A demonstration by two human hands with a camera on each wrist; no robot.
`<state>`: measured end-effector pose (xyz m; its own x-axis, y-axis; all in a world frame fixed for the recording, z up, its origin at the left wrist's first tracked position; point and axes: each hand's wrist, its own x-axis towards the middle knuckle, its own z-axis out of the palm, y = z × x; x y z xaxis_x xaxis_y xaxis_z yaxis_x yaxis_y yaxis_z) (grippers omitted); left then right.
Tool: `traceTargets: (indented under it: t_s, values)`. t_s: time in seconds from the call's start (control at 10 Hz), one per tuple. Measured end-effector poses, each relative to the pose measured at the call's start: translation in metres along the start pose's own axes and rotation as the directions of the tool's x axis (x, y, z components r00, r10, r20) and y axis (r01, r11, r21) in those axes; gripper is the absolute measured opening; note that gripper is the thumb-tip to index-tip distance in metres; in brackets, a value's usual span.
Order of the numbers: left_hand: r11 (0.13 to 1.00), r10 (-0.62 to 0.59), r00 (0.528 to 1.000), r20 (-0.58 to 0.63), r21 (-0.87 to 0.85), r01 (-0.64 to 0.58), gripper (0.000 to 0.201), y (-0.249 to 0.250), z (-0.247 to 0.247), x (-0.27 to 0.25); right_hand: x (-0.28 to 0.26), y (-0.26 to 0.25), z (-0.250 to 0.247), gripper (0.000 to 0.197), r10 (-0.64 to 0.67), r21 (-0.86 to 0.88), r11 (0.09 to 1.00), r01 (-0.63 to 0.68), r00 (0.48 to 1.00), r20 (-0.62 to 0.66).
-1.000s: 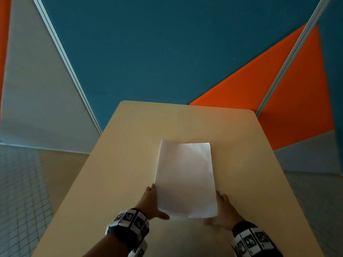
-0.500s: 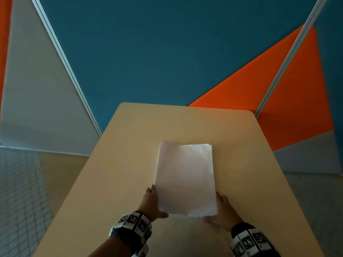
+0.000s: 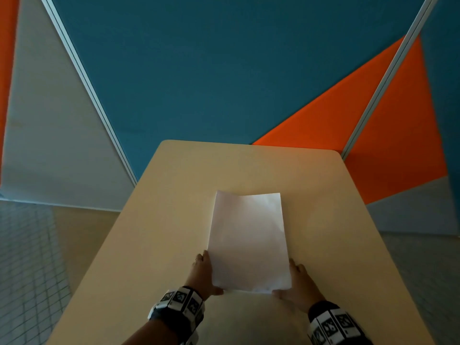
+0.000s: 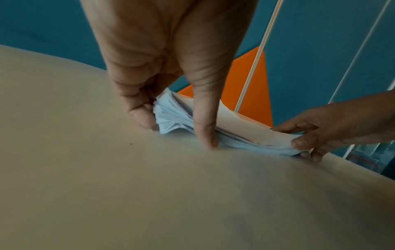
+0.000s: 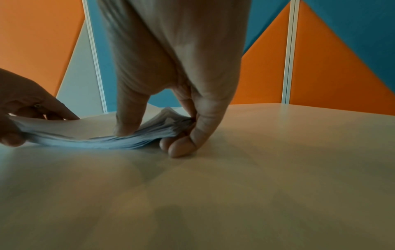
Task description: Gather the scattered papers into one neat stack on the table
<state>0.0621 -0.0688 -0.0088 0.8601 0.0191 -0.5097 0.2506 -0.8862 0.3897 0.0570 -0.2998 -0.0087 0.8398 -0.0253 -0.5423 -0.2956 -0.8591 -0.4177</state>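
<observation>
Lifted near edge: both hands (image 3: 202, 275) pinch stack (image 3: 249, 240).

Dim, even indoor light, colours muted. Head view: soft sheen on the far half of the table (image 3: 239, 168), near end darker; paper stack (image 3: 249, 240) brightest at its top edge. Straight wall seams splay outward toward the edges, wide-angle bend. Wrist views: tabletop curves like a dome, near foreground soft and smeared, faint diffuse shadows under fingers (image 4: 205, 118).
</observation>
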Motion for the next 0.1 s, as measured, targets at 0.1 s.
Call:
traceTargets:
  t_s: [0.1]
  values:
    - [0.999, -0.029, 1.000, 0.011, -0.028, 0.030, 0.108, -0.0055, -0.0033, -0.0043, -0.0013, 0.0023, -0.0017, 0.103, 0.036, 0.057, 0.998, -0.037, 0.999, 0.024]
